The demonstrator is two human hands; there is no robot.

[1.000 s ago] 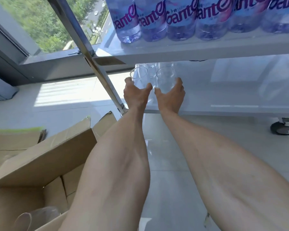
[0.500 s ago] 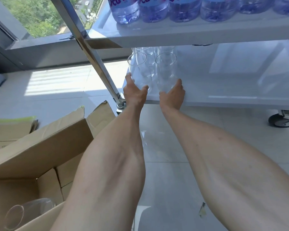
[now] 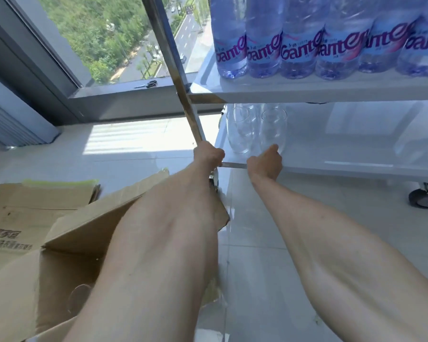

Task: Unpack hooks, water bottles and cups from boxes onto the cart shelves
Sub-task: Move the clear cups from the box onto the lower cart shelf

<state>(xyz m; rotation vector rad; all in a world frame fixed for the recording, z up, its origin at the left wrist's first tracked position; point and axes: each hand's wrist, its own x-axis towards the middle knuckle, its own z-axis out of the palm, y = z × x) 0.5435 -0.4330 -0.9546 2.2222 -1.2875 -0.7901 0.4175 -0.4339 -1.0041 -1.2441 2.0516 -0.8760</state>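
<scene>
Clear, empty glass cups [image 3: 256,128] stand upright in a tight cluster at the left end of the white cart's lower shelf [image 3: 356,154], while a row of water bottles [image 3: 329,38] with purple-lettered labels lines the shelf above. The left hand [image 3: 208,155] has its fingers curled at the shelf's front corner by the metal post [image 3: 181,90], though whether it grips anything cannot be told; the right hand [image 3: 266,161] reaches with loosely curled fingers to touch the base of the nearest cup. An open cardboard box [image 3: 67,240] sits on the floor, another clear cup [image 3: 78,302] inside.
</scene>
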